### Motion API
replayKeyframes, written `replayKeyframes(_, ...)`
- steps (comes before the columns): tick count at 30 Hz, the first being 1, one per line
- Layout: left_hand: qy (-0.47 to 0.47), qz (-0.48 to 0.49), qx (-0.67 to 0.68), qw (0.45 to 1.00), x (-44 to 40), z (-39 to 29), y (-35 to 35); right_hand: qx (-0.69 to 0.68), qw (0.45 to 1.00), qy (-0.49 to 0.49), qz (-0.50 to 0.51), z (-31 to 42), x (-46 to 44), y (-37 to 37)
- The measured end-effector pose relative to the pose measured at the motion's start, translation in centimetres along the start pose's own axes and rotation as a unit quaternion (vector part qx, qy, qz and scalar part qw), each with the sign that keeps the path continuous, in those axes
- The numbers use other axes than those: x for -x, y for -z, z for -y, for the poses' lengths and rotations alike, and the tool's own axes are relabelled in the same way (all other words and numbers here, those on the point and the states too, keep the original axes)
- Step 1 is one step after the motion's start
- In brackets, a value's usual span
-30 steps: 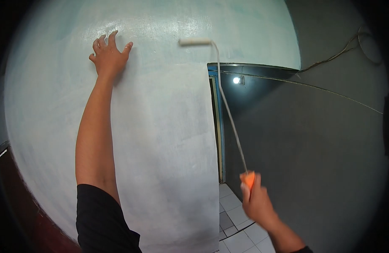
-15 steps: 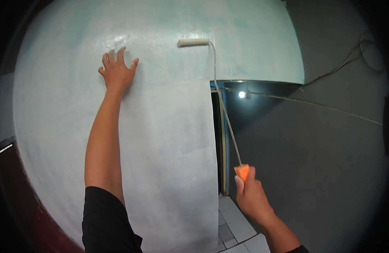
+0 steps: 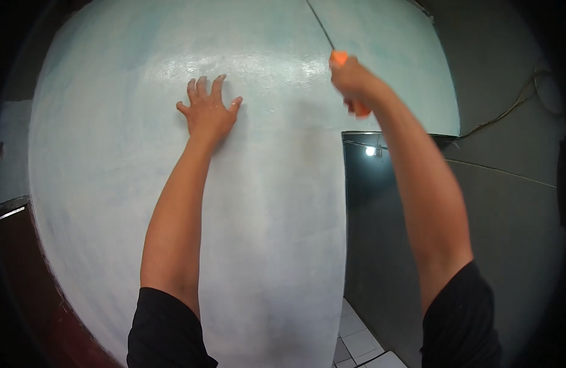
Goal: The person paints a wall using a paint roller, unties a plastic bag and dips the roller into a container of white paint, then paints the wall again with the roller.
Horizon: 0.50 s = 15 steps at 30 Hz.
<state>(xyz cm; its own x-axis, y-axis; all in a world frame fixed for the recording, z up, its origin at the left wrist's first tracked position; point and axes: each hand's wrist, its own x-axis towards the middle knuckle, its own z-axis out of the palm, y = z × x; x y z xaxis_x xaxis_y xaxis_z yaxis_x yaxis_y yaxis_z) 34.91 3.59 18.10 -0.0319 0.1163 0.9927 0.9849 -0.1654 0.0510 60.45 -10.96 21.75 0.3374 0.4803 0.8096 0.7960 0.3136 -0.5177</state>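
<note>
With fingers spread, my left hand [image 3: 210, 113] rests against the pale painted wall [image 3: 264, 184]. My right hand [image 3: 355, 83] is raised in front of the wall's upper right part, wrapped round the orange handle of a paint roller [image 3: 339, 57]. From the handle a thin metal rod runs up and to the left until it leaves the top of the view. The roller's sleeve is out of frame. Wet, shiny patches show on the wall above my left hand and beside my right hand.
An opening in the wall at the right shows a lit bulb [image 3: 370, 151] and white floor tiles [image 3: 358, 337] below. A grey wall [image 3: 510, 245] carries loose cables [image 3: 510, 110]. Dark red-brown panelling [image 3: 19, 264] stands at the lower left.
My right hand has swung up from the lower right with the paint roller, whose sleeve has left the top of the view. My left hand appears farther right as the view shifts.
</note>
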Motion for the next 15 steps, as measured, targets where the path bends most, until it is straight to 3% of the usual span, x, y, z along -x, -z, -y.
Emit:
replayKeyframes(3, -0.01, 0.012, 0.012, 1.0, 0.3, 0.2, 0.1, 0.062, 0.997, -0.036, 0.021, 5.4, -3.9, 1.1)
replayKeyframes(7, -0.02, -0.003, 0.031, 0.999, 0.2, 0.2, 0.1, 0.062, 0.997, -0.034, 0.027, 6.2, -8.4, 0.4)
replayKeyframes(10, -0.023, 0.003, 0.042, 0.999, 0.5, 0.2, 0.2, -0.013, 0.997, -0.045, -0.068, 5.2, -4.4, -0.5)
replayKeyframes(13, -0.02, -0.001, 0.047, 0.999, 0.5, 0.3, 0.3, 0.075, 0.997, 0.025, 0.004, 2.8, -1.6, -0.6)
replayKeyframes(15, -0.024, -0.004, 0.058, 0.998, 0.5, 0.1, 0.2, 0.001, 1.0, 0.01, -0.009, 0.2, 2.3, -2.2)
